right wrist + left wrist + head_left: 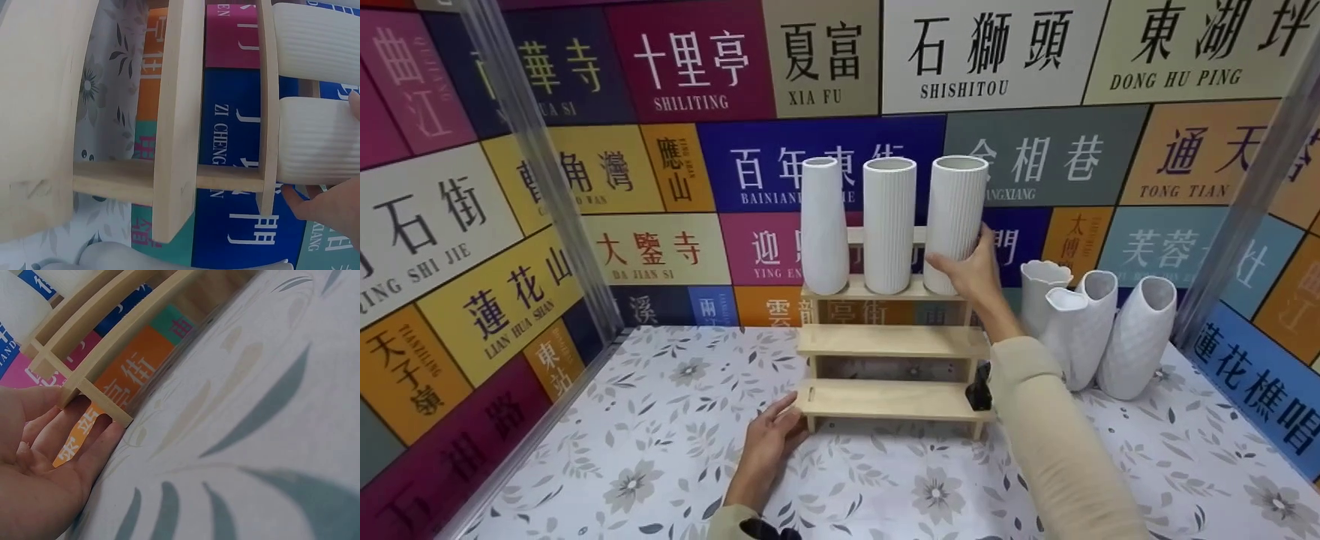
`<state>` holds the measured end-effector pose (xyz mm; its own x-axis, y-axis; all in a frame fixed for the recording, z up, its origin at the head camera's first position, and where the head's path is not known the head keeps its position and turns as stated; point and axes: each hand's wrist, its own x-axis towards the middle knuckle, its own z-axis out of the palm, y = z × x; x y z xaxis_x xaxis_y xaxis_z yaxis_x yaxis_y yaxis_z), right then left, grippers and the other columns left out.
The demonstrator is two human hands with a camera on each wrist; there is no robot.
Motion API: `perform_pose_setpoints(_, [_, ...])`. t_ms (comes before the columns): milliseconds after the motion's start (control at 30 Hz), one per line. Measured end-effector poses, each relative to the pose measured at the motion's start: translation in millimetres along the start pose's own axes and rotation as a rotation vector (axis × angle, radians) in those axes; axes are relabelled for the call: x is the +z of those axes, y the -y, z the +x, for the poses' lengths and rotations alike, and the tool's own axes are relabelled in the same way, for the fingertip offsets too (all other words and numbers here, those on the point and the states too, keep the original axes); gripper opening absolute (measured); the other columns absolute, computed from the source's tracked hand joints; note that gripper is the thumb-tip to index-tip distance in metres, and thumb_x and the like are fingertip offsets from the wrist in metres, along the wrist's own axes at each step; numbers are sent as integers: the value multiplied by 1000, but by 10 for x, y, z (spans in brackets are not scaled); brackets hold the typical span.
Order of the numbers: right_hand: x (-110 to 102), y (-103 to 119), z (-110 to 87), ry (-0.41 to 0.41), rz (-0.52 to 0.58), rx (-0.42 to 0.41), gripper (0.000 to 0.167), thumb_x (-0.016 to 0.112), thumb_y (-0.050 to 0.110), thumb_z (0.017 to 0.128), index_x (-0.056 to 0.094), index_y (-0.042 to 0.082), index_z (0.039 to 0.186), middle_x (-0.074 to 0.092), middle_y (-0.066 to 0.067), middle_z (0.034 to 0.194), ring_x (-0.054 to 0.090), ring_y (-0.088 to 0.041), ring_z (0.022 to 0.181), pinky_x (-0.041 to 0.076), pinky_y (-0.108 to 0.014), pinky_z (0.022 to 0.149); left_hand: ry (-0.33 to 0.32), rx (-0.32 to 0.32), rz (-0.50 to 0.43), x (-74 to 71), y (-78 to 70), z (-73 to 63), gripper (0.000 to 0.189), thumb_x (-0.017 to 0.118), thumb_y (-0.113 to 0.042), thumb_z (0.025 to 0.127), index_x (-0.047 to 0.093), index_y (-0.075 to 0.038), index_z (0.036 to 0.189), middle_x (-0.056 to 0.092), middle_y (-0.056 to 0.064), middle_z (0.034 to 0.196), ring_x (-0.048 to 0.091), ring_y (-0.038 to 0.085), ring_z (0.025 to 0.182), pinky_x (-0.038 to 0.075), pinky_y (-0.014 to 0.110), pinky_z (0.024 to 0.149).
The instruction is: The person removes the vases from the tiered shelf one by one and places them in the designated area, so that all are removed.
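A three-step wooden display stand (885, 341) stands on the table with three white vases along its top step. The leftmost vase (823, 225) narrows at the neck; the middle ribbed vase (889, 225) is a straight cylinder. My right hand (979, 276) grips the similar ribbed vase at the right end (955, 206), thumb in front and fingers round its right side. In the right wrist view, that vase's base (315, 140) meets the top board. At the stand's front left corner, my left hand (769, 446) holds the end of the lowest step, with fingers (101, 450) by its leg.
Several white vases (1136, 337) cluster on the table at the right, beside my right forearm. A small black object (979, 388) sits on the lowest step's right end. Behind rises a wall of colourful sign panels (825, 165). A floral cloth (660, 420) covers the table.
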<state>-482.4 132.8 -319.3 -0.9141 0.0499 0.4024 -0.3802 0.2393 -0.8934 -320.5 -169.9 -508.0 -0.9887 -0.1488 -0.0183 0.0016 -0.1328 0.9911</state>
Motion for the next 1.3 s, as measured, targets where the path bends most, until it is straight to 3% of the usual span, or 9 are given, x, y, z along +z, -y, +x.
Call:
perform_pose_setpoints(300, [31,2,-22,-74,-55,1,104,81,21,84,10,13,159,30,-17,160,37,-32,145,33,-47,123,-16,-38,11,-2,-4,24,50,52,-24,105,43,-6,151,47,23,152,50,34,138,55,34,105])
perform_pose_setpoints(700, [-244,46,-237,-66,-106,-54,105,87,29,78,20,17,158,41,-17,156,44,-32,141,37,-52,119,-14,-27,-1,-7,13,33,51,54,-22,104,43,-3,150,50,25,149,55,34,134,55,35,104])
perform_pose_setpoints(1033, [-657,159,-655,-15,-92,29,113,86,34,79,11,20,161,34,-21,157,42,-40,141,41,-61,114,-17,-31,12,-6,14,1,51,53,-22,105,42,-4,151,53,24,146,57,31,132,55,34,103])
perform_pose_setpoints(1300, [-972,158,-1022,-37,-70,55,109,86,36,79,14,19,159,42,-16,153,53,-34,128,51,-51,106,-30,-25,25,5,-27,-9,52,54,-22,105,42,-3,151,52,24,147,57,32,132,56,35,102])
